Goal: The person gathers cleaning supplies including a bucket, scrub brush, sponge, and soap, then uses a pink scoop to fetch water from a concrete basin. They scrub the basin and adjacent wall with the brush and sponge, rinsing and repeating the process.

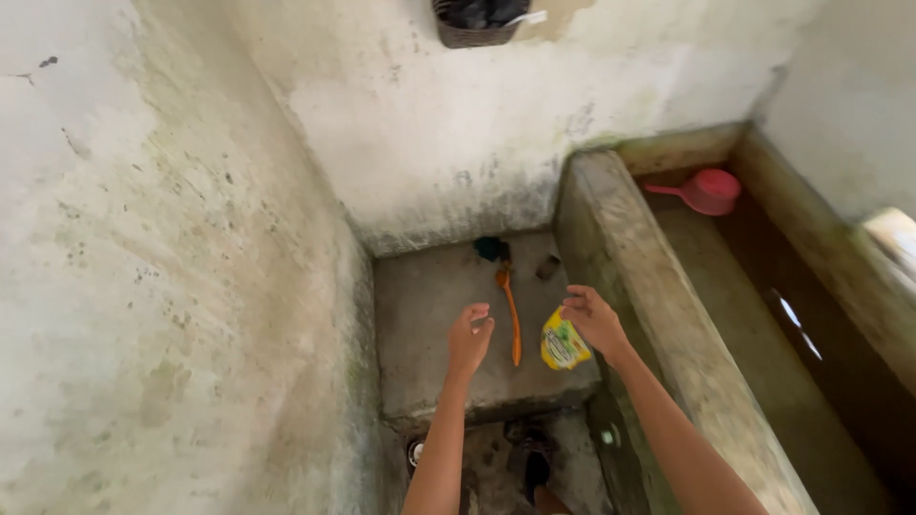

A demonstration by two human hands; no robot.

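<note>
Both hands hover over a concrete ledge (pixel 429 315): right hand (pixel 593 319) pinching a yellow sachet (pixel 563 343), left hand (pixel 469 336) loosely open beside an orange brush (pixel 511 315)

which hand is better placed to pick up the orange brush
Left, probably. The left hand hovers open just beside the orange brush on the concrete ledge, while the right hand pinches the top of the yellow packet.

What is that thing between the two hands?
In the head view, an orange brush lies on the concrete ledge, between the left hand and the right hand holding a yellow packet.
</note>
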